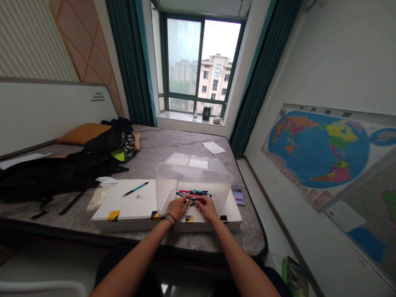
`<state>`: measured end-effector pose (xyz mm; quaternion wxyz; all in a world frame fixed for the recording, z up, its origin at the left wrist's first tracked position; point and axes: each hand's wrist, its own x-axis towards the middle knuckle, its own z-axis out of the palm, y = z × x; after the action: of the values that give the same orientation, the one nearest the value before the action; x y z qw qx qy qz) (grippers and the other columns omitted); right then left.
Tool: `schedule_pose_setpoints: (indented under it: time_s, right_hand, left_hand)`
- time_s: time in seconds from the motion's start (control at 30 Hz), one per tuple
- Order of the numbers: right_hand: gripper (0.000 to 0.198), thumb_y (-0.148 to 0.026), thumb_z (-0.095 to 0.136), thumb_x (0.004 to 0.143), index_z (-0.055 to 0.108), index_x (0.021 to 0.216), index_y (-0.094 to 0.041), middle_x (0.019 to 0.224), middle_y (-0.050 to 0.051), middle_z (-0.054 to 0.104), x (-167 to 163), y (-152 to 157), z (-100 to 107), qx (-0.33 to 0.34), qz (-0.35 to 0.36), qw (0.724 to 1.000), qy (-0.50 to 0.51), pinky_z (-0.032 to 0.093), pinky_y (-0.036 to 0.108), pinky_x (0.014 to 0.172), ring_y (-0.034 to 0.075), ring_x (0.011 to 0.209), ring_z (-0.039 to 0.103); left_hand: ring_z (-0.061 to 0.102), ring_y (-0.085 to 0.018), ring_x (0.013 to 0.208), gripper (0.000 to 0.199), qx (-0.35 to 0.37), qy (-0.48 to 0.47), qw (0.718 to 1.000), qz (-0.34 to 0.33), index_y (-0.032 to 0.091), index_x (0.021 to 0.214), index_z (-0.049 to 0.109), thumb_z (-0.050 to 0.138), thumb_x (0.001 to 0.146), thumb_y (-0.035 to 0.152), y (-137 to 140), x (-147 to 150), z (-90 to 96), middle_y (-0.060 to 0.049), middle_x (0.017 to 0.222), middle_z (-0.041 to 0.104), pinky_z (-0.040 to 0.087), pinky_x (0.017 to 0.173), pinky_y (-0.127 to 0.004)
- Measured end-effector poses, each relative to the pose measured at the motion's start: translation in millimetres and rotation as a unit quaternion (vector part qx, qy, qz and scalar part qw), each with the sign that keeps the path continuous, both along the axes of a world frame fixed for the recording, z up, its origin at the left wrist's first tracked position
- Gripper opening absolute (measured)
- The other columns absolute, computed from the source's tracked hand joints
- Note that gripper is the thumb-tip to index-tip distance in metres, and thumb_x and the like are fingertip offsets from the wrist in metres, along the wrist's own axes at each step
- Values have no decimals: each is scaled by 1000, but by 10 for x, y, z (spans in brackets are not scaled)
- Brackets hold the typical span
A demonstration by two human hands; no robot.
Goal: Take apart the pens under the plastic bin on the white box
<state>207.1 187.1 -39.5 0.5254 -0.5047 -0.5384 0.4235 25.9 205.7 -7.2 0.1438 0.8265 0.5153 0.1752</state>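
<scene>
My left hand (178, 207), with a watch and a red cord at its wrist, has its fingers closed at a dark and teal pen (179, 194). The fingers of my right hand (206, 206) are pinched close beside it, at the same pen's other end. Both hands are at the near side of a translucent plastic box (167, 181), and fingers partly hide the pen. Just beyond them, several red, teal and black pens (202, 192) lie loosely together. Under the box is a flat white carton (108, 202) with black and yellow tabs. A single blue pen (136, 189) rests on its left part.
The carton lies on a grey mattress (148, 144) near its front edge. On the left are a black bag (55, 173) and an orange pillow (83, 134). A paper sheet (213, 147) lies behind the box, and a purple packet (238, 195) to its right.
</scene>
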Motion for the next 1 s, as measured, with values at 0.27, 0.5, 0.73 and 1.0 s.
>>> schedule_pose_setpoints:
  time_s: [0.27,0.5,0.73,1.0]
  right_hand:
    - [37,-45,65,73,64,94,-14,71,5,69,42,7,-34,-12,-27,998,50,42,21,46,14,55,58]
    - [38,-47,63,74,60,94,-15,68,4,69,65,41,-74,-23,-62,993,93,43,21,47,12,52,58]
    - [28,-38,64,73,47,86,-20,60,-3,61,39,38,-60,7,-89,990,107,40,19,43,11,48,55]
    - [25,-38,61,74,48,88,-20,64,-3,56,-20,28,-25,31,-64,997,18,43,20,42,13,53,56]
  left_hand:
    - [65,-20,86,41,-3,6,999,47,29,116,53,26,94,50,-18,16,-3,-2,87,69,42,69,-25]
    - [65,-21,83,42,-7,20,996,89,25,115,50,22,95,48,0,34,-31,-6,88,69,42,67,-27]
    - [65,-21,80,42,6,10,995,102,24,115,47,19,95,48,0,30,-53,-6,84,68,40,64,-27]
    - [66,-20,80,43,-8,-1,992,127,22,117,46,17,96,46,-19,18,18,-7,84,68,41,64,-26]
